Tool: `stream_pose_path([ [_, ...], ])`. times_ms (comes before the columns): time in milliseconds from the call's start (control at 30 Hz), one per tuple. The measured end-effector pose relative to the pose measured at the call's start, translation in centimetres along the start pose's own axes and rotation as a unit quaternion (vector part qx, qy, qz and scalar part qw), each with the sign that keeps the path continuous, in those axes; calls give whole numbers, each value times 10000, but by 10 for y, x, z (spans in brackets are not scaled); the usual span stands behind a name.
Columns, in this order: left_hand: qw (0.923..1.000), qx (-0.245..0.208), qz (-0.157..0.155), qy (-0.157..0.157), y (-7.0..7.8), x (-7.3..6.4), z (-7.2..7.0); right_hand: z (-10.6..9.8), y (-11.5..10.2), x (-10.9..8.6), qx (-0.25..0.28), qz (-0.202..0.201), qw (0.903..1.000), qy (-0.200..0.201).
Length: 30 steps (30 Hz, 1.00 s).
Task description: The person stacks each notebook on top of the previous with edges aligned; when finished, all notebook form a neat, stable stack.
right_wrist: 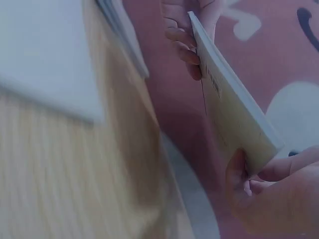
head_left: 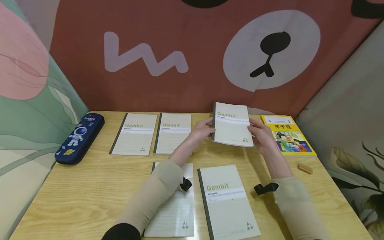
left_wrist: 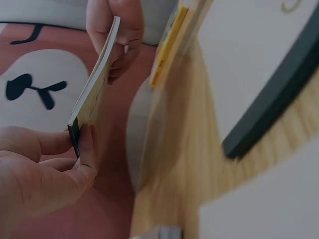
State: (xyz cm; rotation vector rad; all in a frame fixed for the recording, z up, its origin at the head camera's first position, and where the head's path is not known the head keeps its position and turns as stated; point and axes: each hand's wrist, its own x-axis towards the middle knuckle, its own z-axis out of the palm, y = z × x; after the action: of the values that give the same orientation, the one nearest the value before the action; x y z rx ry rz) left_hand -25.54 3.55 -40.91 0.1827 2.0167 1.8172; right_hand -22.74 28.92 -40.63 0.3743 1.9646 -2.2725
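Head view, right of centre: the left hand (head_left: 203, 130) and right hand (head_left: 262, 136) pinch opposite edges of a raised Gambit notebook (head_left: 232, 126), likely to keep it flat above the table (head_left: 99, 190).

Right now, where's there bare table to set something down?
Widest looks like the left front of the table, between the blue pencil case and left sleeve. A smaller patch lies right of the right sleeve, below the small orange item. Crowded: front centre, where two notebooks lie.
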Motion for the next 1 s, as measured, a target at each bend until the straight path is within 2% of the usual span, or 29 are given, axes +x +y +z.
stream_pose_path([
  [167,9991,387,139,142,6,-15,-35,29,-3,3,-180,-199,9994,-230],
  [333,9988,283,101,383,7,-31,-63,52,-6,4,-158,-290,9980,-542],
  [667,9976,139,237,634,9,-64,-104,93,-12,1,-143,-473,9942,-953],
  [1000,9947,590,159,826,7,-83,-141,123,-8,-2,-241,-486,9863,-1557],
])
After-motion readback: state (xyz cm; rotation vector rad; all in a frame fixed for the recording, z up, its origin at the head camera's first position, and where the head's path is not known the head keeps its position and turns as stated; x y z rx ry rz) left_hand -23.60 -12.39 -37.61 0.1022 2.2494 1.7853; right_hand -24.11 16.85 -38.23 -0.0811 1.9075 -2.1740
